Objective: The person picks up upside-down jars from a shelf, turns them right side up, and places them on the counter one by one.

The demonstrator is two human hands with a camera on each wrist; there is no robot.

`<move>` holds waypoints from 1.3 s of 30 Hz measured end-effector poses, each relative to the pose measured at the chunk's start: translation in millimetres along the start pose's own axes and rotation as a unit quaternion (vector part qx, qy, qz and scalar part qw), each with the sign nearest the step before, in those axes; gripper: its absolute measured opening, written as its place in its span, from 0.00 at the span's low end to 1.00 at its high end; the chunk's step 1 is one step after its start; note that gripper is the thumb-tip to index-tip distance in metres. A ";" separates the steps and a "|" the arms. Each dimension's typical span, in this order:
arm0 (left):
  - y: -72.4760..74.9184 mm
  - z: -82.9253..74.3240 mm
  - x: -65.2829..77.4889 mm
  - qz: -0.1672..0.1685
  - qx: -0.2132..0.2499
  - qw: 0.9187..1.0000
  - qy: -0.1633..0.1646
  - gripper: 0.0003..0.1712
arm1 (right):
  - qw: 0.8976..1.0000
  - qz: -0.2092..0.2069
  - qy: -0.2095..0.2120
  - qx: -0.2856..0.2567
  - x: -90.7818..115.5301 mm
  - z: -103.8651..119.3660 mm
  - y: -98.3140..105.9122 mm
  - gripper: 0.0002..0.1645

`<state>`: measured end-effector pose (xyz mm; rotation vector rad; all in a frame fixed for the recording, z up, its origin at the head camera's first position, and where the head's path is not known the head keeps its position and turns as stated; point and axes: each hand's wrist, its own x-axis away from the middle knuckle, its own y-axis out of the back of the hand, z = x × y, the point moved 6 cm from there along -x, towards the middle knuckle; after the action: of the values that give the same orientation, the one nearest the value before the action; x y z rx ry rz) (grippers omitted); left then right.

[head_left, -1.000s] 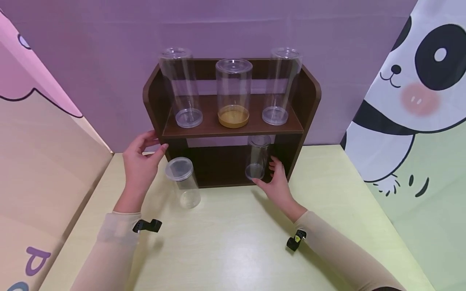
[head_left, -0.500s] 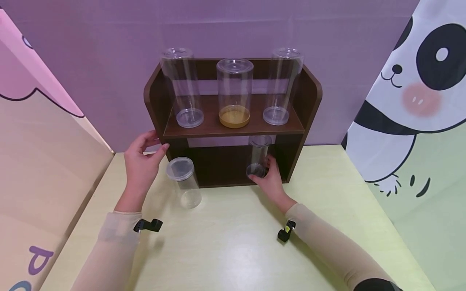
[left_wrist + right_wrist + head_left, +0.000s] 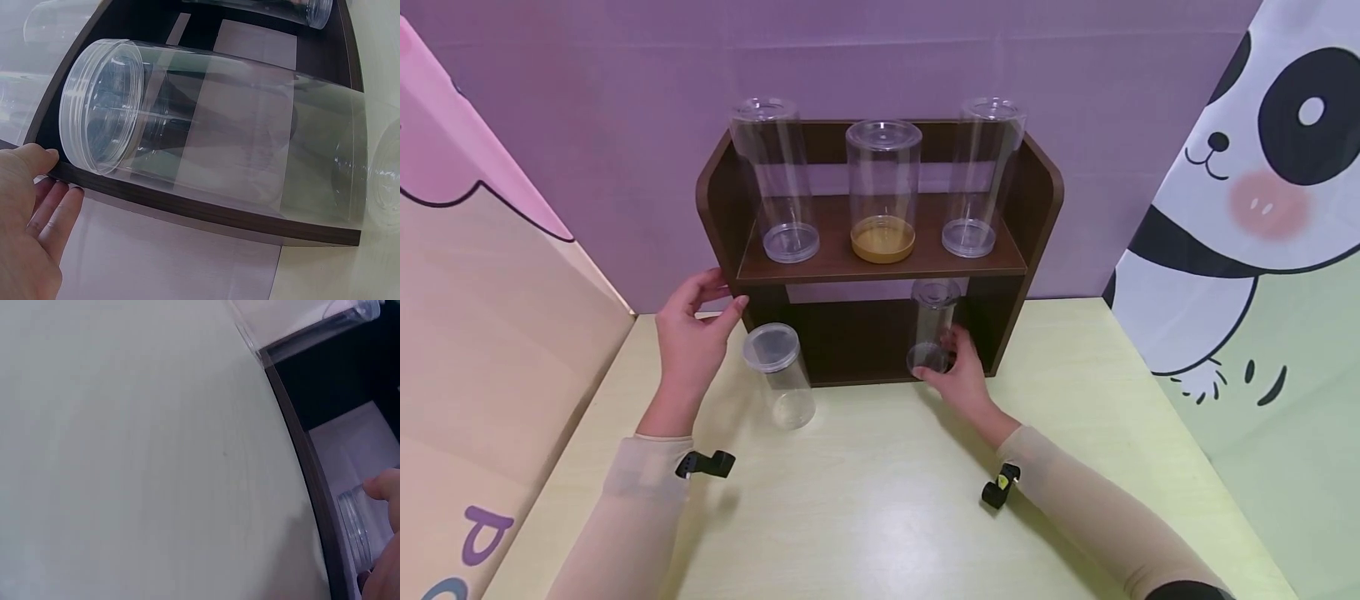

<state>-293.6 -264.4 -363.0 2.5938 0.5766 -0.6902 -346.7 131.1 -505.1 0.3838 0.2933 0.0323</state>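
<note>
My left hand (image 3: 692, 329) holds the left side panel of a dark brown two-tier shelf (image 3: 880, 273), thumb at its front edge and fingers on the outer side. A tall clear jar with a translucent lid (image 3: 771, 347) stands on the table just in front of the shelf's left end; it fills much of the left wrist view. On the lower tier at the right is a smaller clear jar (image 3: 934, 321), upright. My right hand (image 3: 961, 379) grips its base, the thumb at the front and the fingers along its right side. The right wrist view shows the thumb (image 3: 381, 485) over the jar's end.
Three clear jars stand on the upper tier: a left jar (image 3: 782, 183), a middle jar with a tan base (image 3: 883, 179) and a right jar (image 3: 981, 179). The shelf backs onto a purple wall (image 3: 880, 58). Beneath everything lies a pale wooden table (image 3: 850, 500).
My right hand has moved left from beside the smaller jar to take hold of its base, then come slightly back toward the front. My left hand stays at the shelf's side.
</note>
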 end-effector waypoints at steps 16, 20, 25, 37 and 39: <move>-2.7 -0.5 0.3 -0.003 0.003 1.000 -0.003 0.24 | 0.987 0.149 0.058 -0.020 48.7 35.0 -7.5 0.50; -3.3 -0.7 0.5 -0.004 0.002 1.000 -0.001 0.24 | 0.982 0.176 0.058 -0.023 54.8 40.9 -8.2 0.50; -2.9 -2.5 2.8 -0.015 0.004 1.000 0.000 0.25 | 0.981 0.186 0.055 -0.025 57.4 42.9 -9.4 0.51; -18.7 -69.7 39.6 -0.030 0.083 0.985 -0.150 0.21 | 0.978 0.191 0.082 -0.024 63.3 53.3 -11.6 0.48; -34.7 -82.1 46.9 0.043 0.095 0.979 -0.174 0.23 | 0.976 0.198 0.086 -0.023 64.5 55.6 -12.5 0.45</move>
<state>-242.1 -183.7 -331.6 2.5600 0.3002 -1.1879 -269.2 104.9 -478.4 0.3904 0.3823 0.4645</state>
